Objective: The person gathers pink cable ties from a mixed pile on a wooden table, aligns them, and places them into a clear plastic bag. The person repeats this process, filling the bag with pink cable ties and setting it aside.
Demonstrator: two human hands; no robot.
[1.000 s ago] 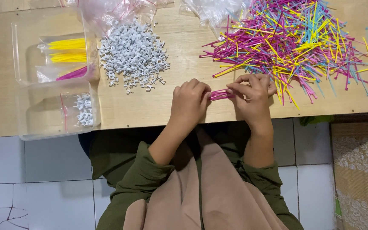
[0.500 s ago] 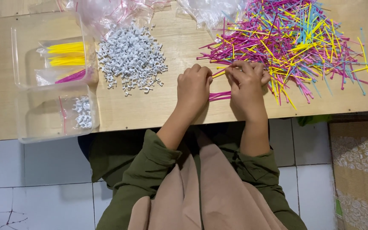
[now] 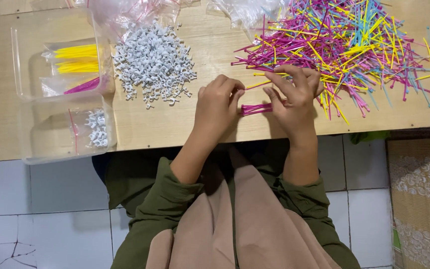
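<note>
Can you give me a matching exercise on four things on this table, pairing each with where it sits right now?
Things:
1. small magenta stick bundle
2. heap of grey clips
3. yellow sticks in a bag
4. loose mixed-colour sticks

Places:
A. inside the clear tray at the table's left end
B. spread over the table's right part, beyond the right hand
C. held between the left hand and the right hand
D. piled on bare wood just right of the tray

Pairs: 1-C, 2-D, 3-A, 4-B
</note>
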